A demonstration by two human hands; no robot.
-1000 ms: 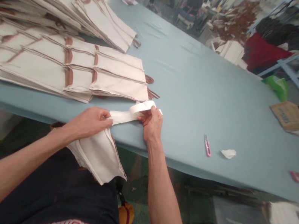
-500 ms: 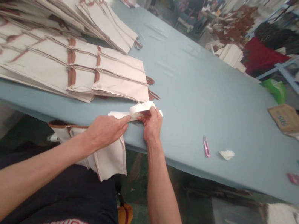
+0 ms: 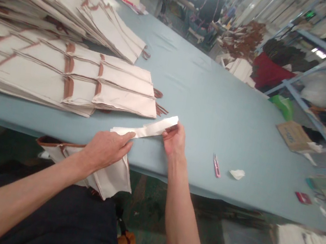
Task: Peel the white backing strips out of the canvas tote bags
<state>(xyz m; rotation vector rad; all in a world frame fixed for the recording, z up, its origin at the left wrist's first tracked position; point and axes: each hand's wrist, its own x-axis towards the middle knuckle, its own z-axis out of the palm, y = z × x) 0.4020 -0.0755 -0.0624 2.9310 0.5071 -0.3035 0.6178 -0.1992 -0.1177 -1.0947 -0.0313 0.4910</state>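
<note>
A white strip (image 3: 152,127), paper or cloth I cannot tell, stretches between my hands over the table's near edge. My left hand (image 3: 107,148) pinches its left part, thumb and fingers pressed on it. The strip's right end is gripped by my right hand (image 3: 175,140), with the fingers curled behind it. Below my left forearm a cream fabric bag (image 3: 112,178) with brown trim hangs at the table edge against my body; the arm hides part of it. Just beyond the strip lie stacked cream bag pieces (image 3: 126,98) with brown tabs and cords.
The blue-covered table (image 3: 201,116) bears pink thread snips (image 3: 216,166), a white scrap (image 3: 237,174) and a small red object (image 3: 303,198). More cream pieces (image 3: 110,25) are piled at the far left. A cardboard box (image 3: 293,135) and blue shelving (image 3: 299,92) stand at the right. A person (image 3: 209,11) sits behind.
The looped white strip has been drawn out flatter. My right hand has moved right with its end, away from my left hand. The view has shifted slightly.
</note>
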